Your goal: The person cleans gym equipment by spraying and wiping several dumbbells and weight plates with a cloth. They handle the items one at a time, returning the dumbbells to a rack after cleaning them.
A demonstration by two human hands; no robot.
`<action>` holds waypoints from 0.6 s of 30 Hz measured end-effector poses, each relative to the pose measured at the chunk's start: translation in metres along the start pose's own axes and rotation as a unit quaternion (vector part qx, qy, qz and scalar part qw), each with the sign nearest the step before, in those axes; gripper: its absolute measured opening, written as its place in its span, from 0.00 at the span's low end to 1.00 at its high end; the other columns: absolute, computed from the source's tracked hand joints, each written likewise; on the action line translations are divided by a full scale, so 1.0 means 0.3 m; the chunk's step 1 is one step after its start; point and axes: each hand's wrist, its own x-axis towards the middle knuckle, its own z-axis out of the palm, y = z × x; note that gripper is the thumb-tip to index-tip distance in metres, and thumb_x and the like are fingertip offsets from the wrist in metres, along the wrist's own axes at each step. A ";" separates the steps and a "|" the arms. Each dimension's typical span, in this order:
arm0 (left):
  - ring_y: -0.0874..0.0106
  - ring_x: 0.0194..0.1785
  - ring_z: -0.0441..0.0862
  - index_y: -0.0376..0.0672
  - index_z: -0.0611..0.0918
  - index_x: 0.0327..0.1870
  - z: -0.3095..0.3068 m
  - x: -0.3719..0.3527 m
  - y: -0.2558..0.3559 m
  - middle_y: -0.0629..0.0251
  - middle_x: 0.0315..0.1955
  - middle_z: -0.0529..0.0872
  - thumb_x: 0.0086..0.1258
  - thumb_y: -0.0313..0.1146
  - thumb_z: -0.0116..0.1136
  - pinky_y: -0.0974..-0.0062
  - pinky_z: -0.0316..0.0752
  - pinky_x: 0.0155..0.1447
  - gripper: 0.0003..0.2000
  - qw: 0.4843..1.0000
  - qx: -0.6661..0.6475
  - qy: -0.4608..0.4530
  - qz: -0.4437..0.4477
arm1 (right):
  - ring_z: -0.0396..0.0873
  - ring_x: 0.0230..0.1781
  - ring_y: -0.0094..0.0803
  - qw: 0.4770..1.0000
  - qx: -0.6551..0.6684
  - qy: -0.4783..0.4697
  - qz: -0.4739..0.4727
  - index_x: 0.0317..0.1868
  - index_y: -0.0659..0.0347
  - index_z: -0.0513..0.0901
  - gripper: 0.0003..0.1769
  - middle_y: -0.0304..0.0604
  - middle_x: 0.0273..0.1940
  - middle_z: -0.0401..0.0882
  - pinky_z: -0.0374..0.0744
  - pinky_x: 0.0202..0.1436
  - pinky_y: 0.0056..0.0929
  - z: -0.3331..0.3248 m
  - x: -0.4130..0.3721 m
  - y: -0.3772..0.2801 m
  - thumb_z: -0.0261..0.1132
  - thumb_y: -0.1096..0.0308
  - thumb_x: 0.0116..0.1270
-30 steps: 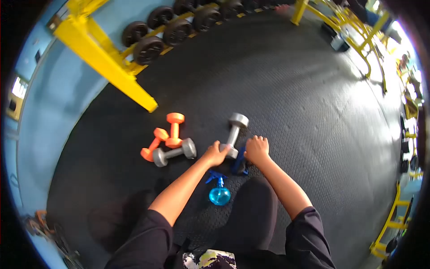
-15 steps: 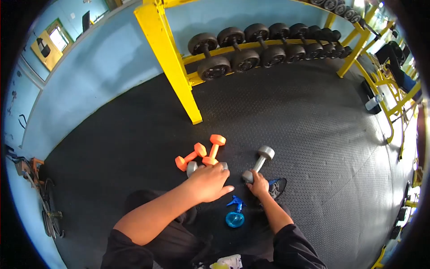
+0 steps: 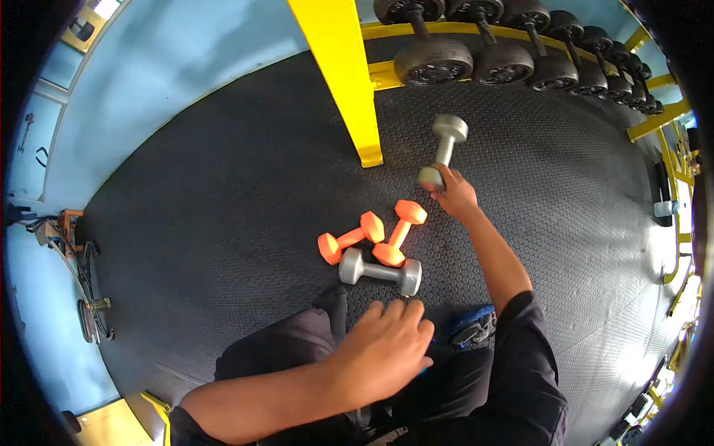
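Note:
My right hand (image 3: 455, 195) is closed on the near end of a grey dumbbell (image 3: 445, 151), which points away toward the rack. A second grey dumbbell (image 3: 381, 273) lies sideways on the floor. Two orange dumbbells rest just beyond it: one slanted on the left (image 3: 351, 238), the other on the right (image 3: 399, 233). Over my lap, my left hand (image 3: 388, 346) has its fingers loosely spread, a little short of the floor grey dumbbell. A bit of blue shows beside its thumb; the rest of the blue spray bottle is hidden.
A yellow rack post (image 3: 338, 74) stands ahead, with black dumbbells (image 3: 433, 61) along the rack to the right. Black textured rubber matting (image 3: 223, 186) covers the floor. My blue and grey shoe (image 3: 474, 327) is near my right forearm. Gym equipment lines the right edge.
My right hand has carried the grey dumbbell forward, toward the rack. My left hand has drawn back from the other grey dumbbell, leaving it uncovered. The view has tilted down and turned left.

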 end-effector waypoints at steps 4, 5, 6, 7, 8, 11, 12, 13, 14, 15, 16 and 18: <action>0.59 0.48 0.78 0.37 0.80 0.42 0.002 0.015 -0.008 0.51 0.49 0.78 0.62 0.45 0.67 0.64 0.72 0.49 0.19 1.000 -0.020 0.014 0.010 | 0.80 0.56 0.51 0.995 -0.076 -0.025 -0.064 0.68 0.37 0.67 0.39 0.49 0.58 0.75 0.80 0.56 0.48 0.055 0.226 -0.072 0.74 0.66 0.57; 0.59 0.47 0.78 0.37 0.81 0.42 0.002 0.022 -0.010 0.51 0.49 0.78 0.62 0.44 0.67 0.64 0.72 0.49 0.19 1.000 -0.022 0.013 0.005 | 0.80 0.56 0.51 0.994 -0.076 -0.027 -0.067 0.68 0.37 0.67 0.39 0.49 0.58 0.75 0.80 0.56 0.48 0.077 0.271 -0.086 0.74 0.66 0.57; 0.60 0.48 0.78 0.36 0.81 0.42 0.002 0.026 -0.006 0.51 0.49 0.78 0.61 0.44 0.67 0.65 0.72 0.49 0.19 1.000 -0.023 0.004 0.001 | 0.79 0.56 0.51 0.992 -0.087 -0.020 -0.093 0.68 0.35 0.67 0.39 0.48 0.59 0.74 0.80 0.57 0.47 0.101 0.309 -0.097 0.73 0.67 0.57; 0.60 0.48 0.78 0.36 0.81 0.42 -0.016 0.034 0.001 0.51 0.49 0.78 0.61 0.44 0.67 0.65 0.72 0.49 0.19 1.000 -0.026 0.002 -0.005 | 0.79 0.57 0.51 0.988 -0.096 -0.017 -0.118 0.68 0.34 0.67 0.39 0.47 0.60 0.73 0.80 0.57 0.47 0.134 0.340 -0.112 0.73 0.68 0.57; 0.61 0.48 0.78 0.37 0.81 0.43 -0.040 0.045 0.010 0.52 0.49 0.79 0.61 0.44 0.67 0.65 0.72 0.49 0.19 1.000 -0.018 0.007 0.004 | 0.78 0.58 0.50 0.989 -0.090 -0.051 -0.102 0.68 0.34 0.67 0.40 0.47 0.60 0.72 0.80 0.59 0.46 0.148 0.366 -0.138 0.72 0.70 0.57; 0.62 0.50 0.78 0.37 0.82 0.43 -0.033 0.066 0.012 0.53 0.49 0.79 0.61 0.44 0.67 0.66 0.73 0.49 0.18 0.999 0.005 0.028 0.019 | 0.79 0.58 0.50 0.989 -0.095 -0.047 -0.107 0.69 0.34 0.66 0.41 0.46 0.59 0.72 0.80 0.59 0.46 0.149 0.395 -0.138 0.72 0.71 0.58; 0.62 0.50 0.77 0.38 0.81 0.43 -0.034 0.072 0.010 0.52 0.51 0.79 0.61 0.44 0.66 0.65 0.73 0.49 0.19 1.000 -0.009 0.006 0.011 | 0.78 0.59 0.49 0.988 -0.103 -0.044 -0.104 0.69 0.34 0.66 0.40 0.45 0.59 0.72 0.80 0.59 0.46 0.147 0.403 -0.143 0.71 0.72 0.58; 0.61 0.51 0.77 0.38 0.81 0.44 -0.038 0.078 0.010 0.51 0.52 0.79 0.61 0.44 0.66 0.65 0.73 0.50 0.19 1.000 -0.021 -0.015 0.004 | 0.78 0.59 0.49 0.988 -0.102 -0.044 -0.103 0.69 0.34 0.66 0.40 0.45 0.59 0.72 0.80 0.59 0.46 0.145 0.409 -0.143 0.71 0.72 0.58; 0.61 0.51 0.77 0.38 0.81 0.44 -0.034 0.083 0.010 0.51 0.52 0.79 0.61 0.44 0.66 0.65 0.73 0.50 0.19 1.000 -0.019 -0.017 0.005 | 0.78 0.59 0.49 0.991 -0.091 -0.049 -0.086 0.69 0.34 0.65 0.40 0.45 0.59 0.72 0.80 0.59 0.46 0.142 0.416 -0.143 0.71 0.71 0.59; 0.60 0.52 0.77 0.38 0.81 0.44 -0.025 0.083 0.009 0.50 0.53 0.78 0.62 0.44 0.66 0.63 0.73 0.51 0.19 1.000 -0.022 -0.012 0.006 | 0.78 0.59 0.49 0.993 -0.078 -0.055 -0.070 0.69 0.34 0.65 0.40 0.45 0.59 0.72 0.80 0.58 0.46 0.142 0.423 -0.146 0.71 0.71 0.59; 0.59 0.53 0.77 0.37 0.80 0.45 -0.019 0.087 0.008 0.49 0.54 0.78 0.63 0.44 0.66 0.62 0.73 0.52 0.19 1.000 -0.024 -0.008 0.005 | 0.78 0.59 0.49 0.993 -0.074 -0.054 -0.069 0.69 0.34 0.65 0.40 0.45 0.59 0.72 0.80 0.58 0.46 0.144 0.431 -0.153 0.71 0.71 0.59; 0.58 0.54 0.77 0.37 0.80 0.46 -0.007 0.096 0.012 0.48 0.54 0.77 0.63 0.44 0.65 0.60 0.73 0.54 0.19 1.000 -0.026 -0.011 0.005 | 0.77 0.60 0.48 0.996 -0.062 -0.043 -0.038 0.70 0.34 0.65 0.41 0.44 0.58 0.73 0.81 0.59 0.46 0.153 0.429 -0.159 0.73 0.69 0.58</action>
